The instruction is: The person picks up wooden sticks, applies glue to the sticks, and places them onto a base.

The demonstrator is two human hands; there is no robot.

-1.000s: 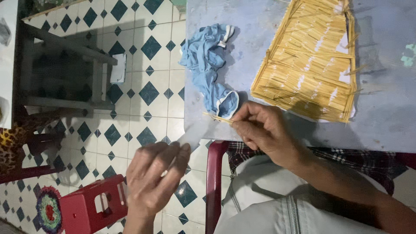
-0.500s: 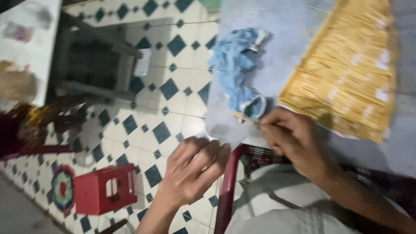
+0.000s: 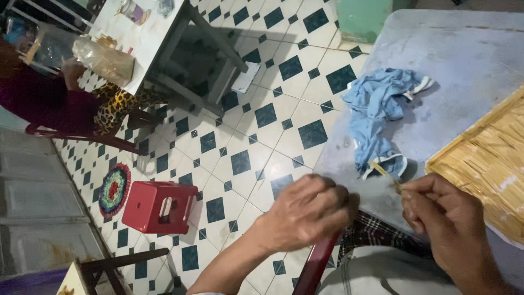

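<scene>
My right hand [image 3: 445,216] pinches a thin yellow stick [image 3: 385,173] over the near edge of a grey table [image 3: 464,49]. The stick's far end lies by a crumpled blue cloth [image 3: 379,112]. My left hand [image 3: 305,210] hovers just left of the table's edge with its fingers curled in, and I cannot see anything in it. A woven mat of yellow sticks [image 3: 486,164] lies on the table to the right of my right hand.
A red plastic stool [image 3: 158,207] stands on the blue-and-white tiled floor. A red chair frame [image 3: 316,267] sits under me. Another person in dark red [image 3: 38,95] sits at a white table [image 3: 142,33] at far left. A round floor mat [image 3: 113,190] lies nearby.
The view has swung left and down, showing more floor and the seated person. My left hand has risen closer to the table's edge. My right hand still pinches the stick.
</scene>
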